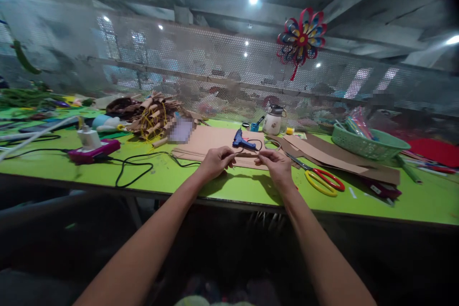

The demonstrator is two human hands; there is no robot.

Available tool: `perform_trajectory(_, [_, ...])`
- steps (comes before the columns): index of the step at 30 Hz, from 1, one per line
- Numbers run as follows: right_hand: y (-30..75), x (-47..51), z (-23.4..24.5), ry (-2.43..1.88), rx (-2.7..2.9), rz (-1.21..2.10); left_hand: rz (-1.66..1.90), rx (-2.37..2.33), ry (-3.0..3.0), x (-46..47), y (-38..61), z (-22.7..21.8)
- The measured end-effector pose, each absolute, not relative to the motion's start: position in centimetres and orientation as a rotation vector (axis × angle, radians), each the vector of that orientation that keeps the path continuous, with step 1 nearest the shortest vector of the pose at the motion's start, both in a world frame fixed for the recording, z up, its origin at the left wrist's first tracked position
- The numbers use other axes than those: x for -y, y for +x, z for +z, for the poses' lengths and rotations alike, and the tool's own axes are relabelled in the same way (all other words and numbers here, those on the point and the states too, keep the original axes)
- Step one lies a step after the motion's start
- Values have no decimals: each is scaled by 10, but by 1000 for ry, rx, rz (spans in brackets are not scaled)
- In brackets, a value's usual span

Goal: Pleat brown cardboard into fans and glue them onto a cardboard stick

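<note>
My left hand (215, 162) and my right hand (277, 166) are both closed in a pinch on the two ends of a thin brown strip (245, 155), held level just above the green table (201, 184). Right behind the strip lies a blue glue gun (242, 141) on flat sheets of brown cardboard (208, 143). Scissors with red and yellow handles (321, 179) lie just right of my right hand.
A pile of rolled brown paper pieces (154, 117) sits at the back left, with a pink power strip (93, 150) and black cables (136, 169). A green basket (369, 142) stands at the right, a white jar (273, 122) behind the cardboard. A perforated screen with a paper flower (301, 38) backs the table.
</note>
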State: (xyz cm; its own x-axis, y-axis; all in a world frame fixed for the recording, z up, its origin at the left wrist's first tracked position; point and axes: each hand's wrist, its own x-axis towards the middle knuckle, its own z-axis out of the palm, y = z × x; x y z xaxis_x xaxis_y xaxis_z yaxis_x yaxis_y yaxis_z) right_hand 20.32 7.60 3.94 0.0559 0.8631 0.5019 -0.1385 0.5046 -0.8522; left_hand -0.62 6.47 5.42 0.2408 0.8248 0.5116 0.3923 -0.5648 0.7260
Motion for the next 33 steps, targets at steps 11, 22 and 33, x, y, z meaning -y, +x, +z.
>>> perform_trajectory(11, [206,-83,42,-753,1153,810,1516,-1081,2339,-71,-9,49])
perform_trajectory(22, [186,-70,44,-735,1402,1417,1563,-1130,2915,-63,2,44])
perform_trajectory(33, [186,-66,45,-574,1384,1491,1365,-1077,2854,-58,6,46])
